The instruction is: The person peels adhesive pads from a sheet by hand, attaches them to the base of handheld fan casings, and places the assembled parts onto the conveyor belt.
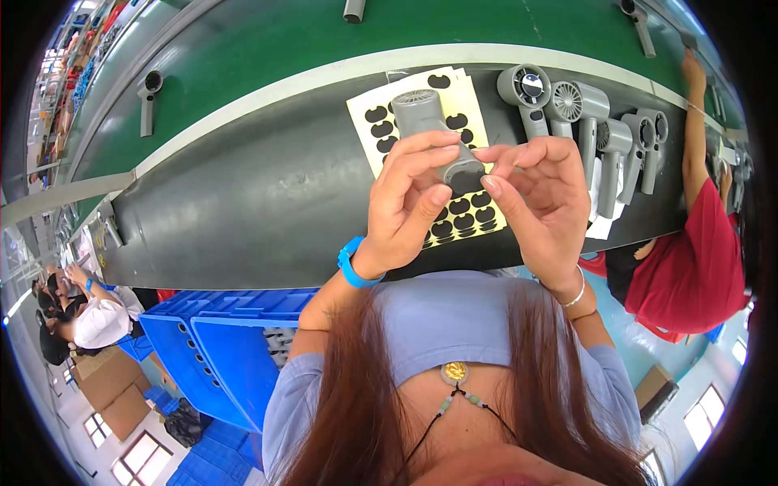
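Observation:
My left hand (407,198) is wrapped round a grey handheld fan (418,113), its vented head pointing away from me and its handle end turned toward me. A black sticker (466,180) covers most of that handle end. My right hand (545,194) is closed at the same end, thumb at the sticker's edge and index finger against the handle. Beneath both hands lie yellow sheets (362,104) with rows of black stickers, partly hidden by the fan and my fingers.
Several grey handheld fans (567,101) lie to the right on the dark bench (243,194). Beyond a pale rail runs a green conveyor (267,40) carrying more fans. Blue crates (235,356) stand below left. A co-worker in a red top (689,275) reaches over at the right.

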